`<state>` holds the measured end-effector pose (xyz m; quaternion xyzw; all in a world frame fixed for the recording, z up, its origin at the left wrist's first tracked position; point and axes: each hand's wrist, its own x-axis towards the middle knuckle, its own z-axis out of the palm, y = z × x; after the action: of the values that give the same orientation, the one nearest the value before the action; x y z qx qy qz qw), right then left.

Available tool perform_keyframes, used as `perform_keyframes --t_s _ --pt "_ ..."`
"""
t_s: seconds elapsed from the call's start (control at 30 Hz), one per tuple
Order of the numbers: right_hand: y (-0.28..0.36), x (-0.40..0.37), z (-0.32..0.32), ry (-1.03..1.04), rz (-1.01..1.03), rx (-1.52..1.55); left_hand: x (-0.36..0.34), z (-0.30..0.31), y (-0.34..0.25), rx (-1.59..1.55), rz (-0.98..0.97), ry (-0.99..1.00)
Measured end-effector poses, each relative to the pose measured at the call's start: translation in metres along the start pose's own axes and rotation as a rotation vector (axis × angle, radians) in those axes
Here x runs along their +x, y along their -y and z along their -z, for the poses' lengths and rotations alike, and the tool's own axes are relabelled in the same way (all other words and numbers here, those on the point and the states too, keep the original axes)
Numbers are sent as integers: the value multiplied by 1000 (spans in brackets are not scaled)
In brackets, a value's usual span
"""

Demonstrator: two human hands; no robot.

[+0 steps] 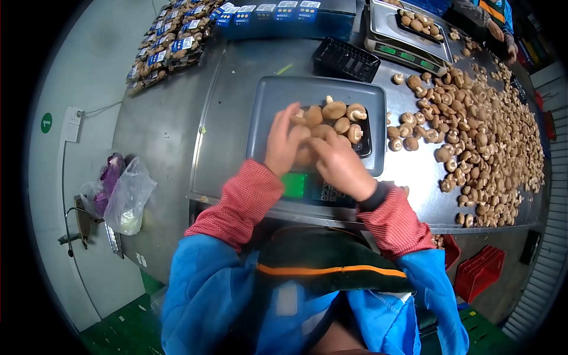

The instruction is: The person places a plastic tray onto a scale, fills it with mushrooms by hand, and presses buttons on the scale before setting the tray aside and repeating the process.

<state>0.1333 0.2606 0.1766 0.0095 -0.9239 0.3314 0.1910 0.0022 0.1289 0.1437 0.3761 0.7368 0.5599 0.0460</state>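
A black plastic tray (367, 142) of brown shiitake mushrooms (333, 110) sits on the grey platform of a weighing scale (269, 94). At the tray's left side, my left hand (283, 142) curves its fingers and thumb around a mushroom. My right hand (343, 164) reaches in from the front, its fingers bent down onto a mushroom near the middle. The fingertips of both hands are close together and partly hide the mushrooms under them. Below the platform, the scale's green display (294, 185) and keypad are partly covered by my right hand and wrist.
A large heap of loose mushrooms (485, 148) spreads over the table's right side. Behind my scale lie an empty black tray (346, 60) and a second scale (408, 50) bearing a filled tray. Packed mushrooms (171, 44) are stacked at the back left. Another person's hand (496, 31) shows at the upper right.
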Motion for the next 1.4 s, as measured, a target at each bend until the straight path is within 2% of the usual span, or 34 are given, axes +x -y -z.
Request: perform_keyframes --t_s 0.13,0.2,0.23,0.33,0.43,0.53,0.57,0.6,0.67,0.7,0.8,0.83,0.87,0.93,1.0,1.13,1.23,1.33,1.37,1.4 --pt "5 6 -12 -102 -71 -81 0 -3 -3 118 -44 -1" --pt "1 6 1 -183 -51 -44 0 -6 2 196 -74 -30" --pt "-1 8 12 -179 -127 -86 1 -6 2 240 -75 -48" --pt "-11 34 40 -361 -125 -275 5 -8 -6 312 -49 -136" --pt "-50 47 39 -181 -91 -370 -3 5 -16 400 -107 -122" --pt "-65 45 38 -140 -92 -271 -23 20 -36 513 -90 36" --pt "-68 41 40 -212 -131 -210 -29 22 -39 531 -132 64" --pt "-67 37 43 -262 -238 20 -33 24 -39 527 -122 116" --pt "-69 34 60 -126 -445 428 -40 25 -36 518 -105 215" --pt "-68 35 65 -78 -465 487 -40 24 -33 487 -125 213" --pt "-71 44 59 80 -402 299 -41 21 -33 386 -95 169" --pt "-67 49 52 -7 -142 -110 -38 18 -34 448 -119 158" --pt "-61 46 51 -25 -71 -278 -33 14 -35 510 -140 147" --pt "-63 48 34 -161 -135 -404 -31 2 -36 613 -152 122" --pt "-63 47 29 -145 -100 -385 -31 -12 -31 690 -144 97" --pt "-58 42 28 -112 -55 -343 -32 -17 -35 776 -63 189" --pt "-72 46 18 -150 8 -452 -31 -18 -37 828 -47 238" --pt "-85 50 23 -110 36 -418 -29 -10 -38 691 -87 228" --pt "-88 50 28 -72 27 -322 -29 -5 -37 597 -103 185" --pt "-84 48 37 -159 -31 -202 -29 3 -34 501 -117 140"
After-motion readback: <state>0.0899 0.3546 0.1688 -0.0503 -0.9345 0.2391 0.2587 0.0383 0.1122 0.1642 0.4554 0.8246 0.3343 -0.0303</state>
